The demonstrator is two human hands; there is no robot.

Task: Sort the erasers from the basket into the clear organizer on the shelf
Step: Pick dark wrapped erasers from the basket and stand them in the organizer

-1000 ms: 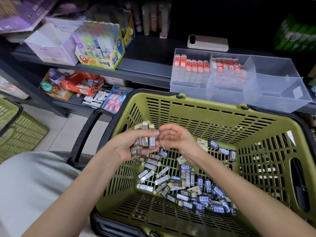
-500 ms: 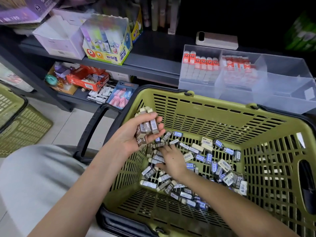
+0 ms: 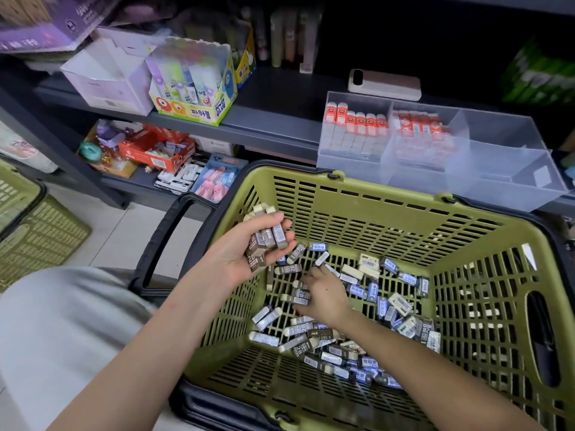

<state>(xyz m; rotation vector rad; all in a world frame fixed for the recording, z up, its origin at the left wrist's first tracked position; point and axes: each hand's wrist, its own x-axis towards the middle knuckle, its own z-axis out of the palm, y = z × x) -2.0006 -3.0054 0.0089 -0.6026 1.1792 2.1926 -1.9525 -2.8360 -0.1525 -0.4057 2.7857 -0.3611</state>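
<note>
A green slotted basket [image 3: 357,194] sits in front of me with several brown and blue sleeved erasers [image 3: 367,325] loose on its floor. My left hand [image 3: 239,253] is raised at the basket's left wall and holds a bundle of brown erasers [image 3: 264,234]. Down among the loose pile, my right hand [image 3: 323,295] pinches a brown eraser [image 3: 301,294]. The clear organizer [image 3: 497,169] stands on the shelf behind the basket; its two left compartments hold red-and-white erasers, and the right one has none.
A phone [image 3: 384,84] lies on the shelf behind the organizer. Boxes of glue sticks [image 3: 193,85] and a white carton [image 3: 105,79] stand to the left. The lower shelf holds more stationery [image 3: 155,150]. A second green basket [image 3: 34,225] sits on the floor at left.
My right hand left the bundle in my left hand and dropped into the basket's pile, where it now pinches an eraser. My left hand kept its bundle.
</note>
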